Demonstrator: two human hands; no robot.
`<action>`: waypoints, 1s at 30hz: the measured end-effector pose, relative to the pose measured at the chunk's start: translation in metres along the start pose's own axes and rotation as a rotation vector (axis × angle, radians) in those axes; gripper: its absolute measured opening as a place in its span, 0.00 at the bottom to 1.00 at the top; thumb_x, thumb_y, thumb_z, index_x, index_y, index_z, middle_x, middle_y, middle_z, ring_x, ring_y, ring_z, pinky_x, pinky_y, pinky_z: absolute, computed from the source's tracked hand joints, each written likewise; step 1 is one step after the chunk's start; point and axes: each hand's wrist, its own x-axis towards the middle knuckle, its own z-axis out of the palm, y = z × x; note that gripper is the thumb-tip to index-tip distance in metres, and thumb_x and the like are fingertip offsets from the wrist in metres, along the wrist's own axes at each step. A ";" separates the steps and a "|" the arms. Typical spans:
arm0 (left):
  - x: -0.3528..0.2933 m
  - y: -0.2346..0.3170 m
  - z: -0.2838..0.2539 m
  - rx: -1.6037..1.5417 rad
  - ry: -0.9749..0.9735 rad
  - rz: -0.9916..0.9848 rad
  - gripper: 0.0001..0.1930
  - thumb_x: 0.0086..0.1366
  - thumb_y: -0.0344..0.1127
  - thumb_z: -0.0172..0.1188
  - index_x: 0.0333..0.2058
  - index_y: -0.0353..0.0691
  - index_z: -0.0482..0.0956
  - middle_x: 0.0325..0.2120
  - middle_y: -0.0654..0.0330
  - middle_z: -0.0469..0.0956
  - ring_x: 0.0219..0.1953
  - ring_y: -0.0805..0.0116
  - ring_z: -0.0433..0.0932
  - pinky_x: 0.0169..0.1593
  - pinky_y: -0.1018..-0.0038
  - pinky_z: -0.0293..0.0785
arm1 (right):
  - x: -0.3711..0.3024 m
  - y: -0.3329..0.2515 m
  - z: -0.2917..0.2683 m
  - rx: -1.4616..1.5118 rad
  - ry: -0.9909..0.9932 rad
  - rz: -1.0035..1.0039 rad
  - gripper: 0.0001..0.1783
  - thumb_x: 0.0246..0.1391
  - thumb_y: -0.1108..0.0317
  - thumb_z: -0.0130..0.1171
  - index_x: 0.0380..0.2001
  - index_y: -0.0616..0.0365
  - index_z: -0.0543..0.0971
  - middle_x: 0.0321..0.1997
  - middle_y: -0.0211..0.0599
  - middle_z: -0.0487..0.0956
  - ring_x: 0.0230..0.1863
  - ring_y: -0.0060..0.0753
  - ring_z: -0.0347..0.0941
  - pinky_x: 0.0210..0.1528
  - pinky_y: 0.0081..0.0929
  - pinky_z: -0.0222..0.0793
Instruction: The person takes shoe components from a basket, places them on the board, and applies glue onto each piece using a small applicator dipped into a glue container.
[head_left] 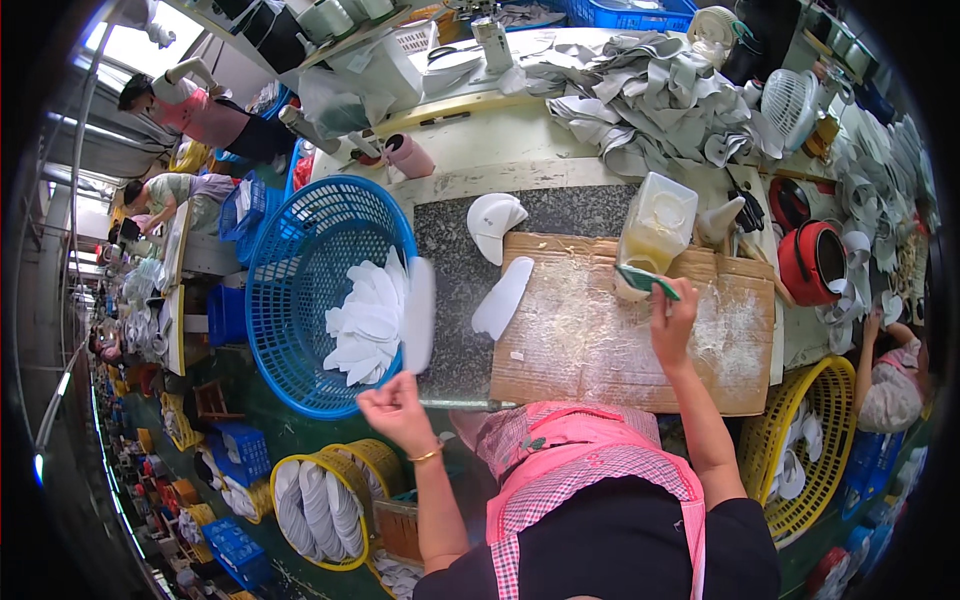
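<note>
In a pinch, my left hand (pixel 398 408) holds the lower tip of a white insole (pixel 418 315), blurred by motion, at the right rim of a blue basket (pixel 262 290). White insoles (pixel 368 325) lie piled inside that basket. My right hand (pixel 673 322) grips a green-handled brush (pixel 645 282) at the mouth of a cut translucent plastic jug (pixel 660 215) with pale yellow liquid; the brush's tip is hidden. Between my hands lies a cardboard sheet (pixel 570 330) smeared with dried whitish residue. Another insole (pixel 503 298) rests across its left edge, below a stack of white curved pieces (pixel 496 226).
White cut pieces (pixel 670 95) are heaped at the back. A pink thread cone (pixel 408 156) stands back left, a red round container (pixel 812 262) to the right. Yellow baskets (pixel 320 510) with white pieces flank me below the table. Other people (pixel 205 115) work at left and right.
</note>
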 end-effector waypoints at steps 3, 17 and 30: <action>0.037 0.010 -0.013 0.436 0.200 0.252 0.24 0.61 0.27 0.72 0.30 0.42 0.57 0.25 0.63 0.71 0.24 0.75 0.61 0.30 0.75 0.62 | 0.007 0.010 -0.011 -0.102 -0.086 -0.070 0.08 0.59 0.75 0.61 0.42 0.55 0.83 0.30 0.36 0.74 0.35 0.41 0.71 0.41 0.37 0.60; -0.009 -0.116 0.077 0.778 -0.804 0.751 0.11 0.58 0.33 0.66 0.40 0.41 0.84 0.30 0.62 0.82 0.34 0.60 0.79 0.38 0.63 0.74 | -0.012 0.023 -0.011 0.225 -0.020 0.322 0.05 0.62 0.73 0.62 0.37 0.64 0.81 0.29 0.40 0.74 0.26 0.35 0.68 0.31 0.31 0.64; -0.083 -0.076 0.068 0.389 -1.129 1.011 0.06 0.50 0.33 0.65 0.29 0.45 0.79 0.28 0.65 0.81 0.29 0.64 0.77 0.33 0.68 0.71 | -0.070 -0.024 0.051 0.015 -0.586 -0.426 0.09 0.50 0.67 0.63 0.37 0.47 0.83 0.30 0.28 0.76 0.33 0.32 0.76 0.38 0.34 0.66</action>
